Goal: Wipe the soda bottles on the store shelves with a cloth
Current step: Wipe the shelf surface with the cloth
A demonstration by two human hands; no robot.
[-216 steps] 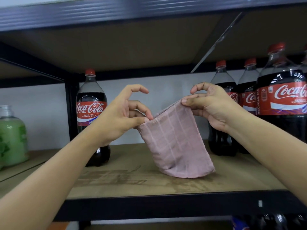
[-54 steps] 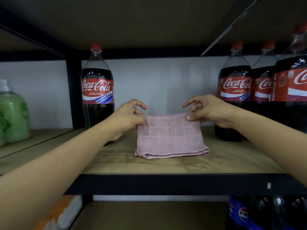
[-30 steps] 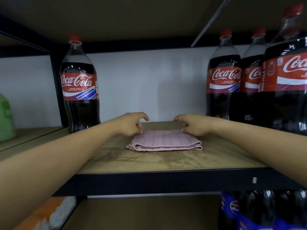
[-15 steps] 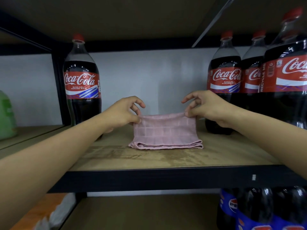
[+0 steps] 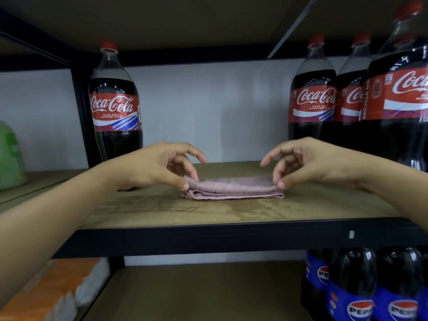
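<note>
- The pink cloth (image 5: pixel 234 188) lies folded flat in several layers on the wooden shelf board (image 5: pixel 208 212), midway between the two hands.
- The left hand (image 5: pixel 159 165) pinches the cloth's left end between thumb and curled fingers; the right hand (image 5: pixel 301 163) pinches the right end the same way. Both grips close on the fabric, with the index fingers arched free above it.
- Outward from the left grip and behind it stands a single cola bottle (image 5: pixel 115 105), upright, apart from the cloth. Outward from the right grip stands a row of cola bottles (image 5: pixel 312 100), packed close together, with a nearer bottle (image 5: pixel 398 100) at the frame edge.
- Below the grips, under the shelf's black front rail, Pepsi bottles (image 5: pixel 356 286) sit on the lower shelf.
- Handling judgement: the cloth looks thin, soft and light, so it will sag and unfold if lifted by one end; taking the whole folded stack in one palm should keep it a tidy wiping pad.
- The bottles look full, so likely heavy, with smooth, rounded plastic walls that could slip. A steadying hold at the narrow neck under the red cap, or around the labelled waist, seems safest while the other hand wipes.
- The lone bottle, standing clear of neighbours, appears the easiest to wipe; in the packed row a nudged bottle could knock the next.
</note>
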